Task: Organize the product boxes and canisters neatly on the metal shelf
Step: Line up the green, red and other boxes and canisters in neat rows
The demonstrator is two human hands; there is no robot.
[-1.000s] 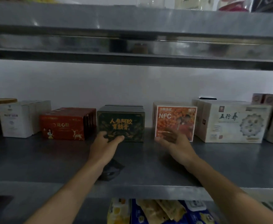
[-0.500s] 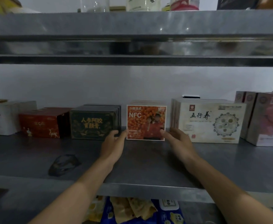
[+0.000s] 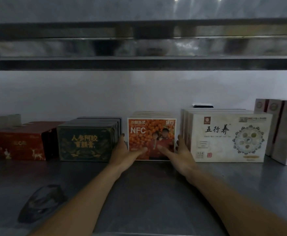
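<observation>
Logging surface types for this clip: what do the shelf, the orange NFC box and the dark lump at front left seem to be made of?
Shelf: looks like brushed steel, grey with a dull sheen and soft reflections. Orange NFC box: apparently printed cardboard, smooth, with flat faces and crisp edges; both hands flank it. Dark lump: crumpled and slightly glossy, possibly plastic film, too blurred to say.
</observation>
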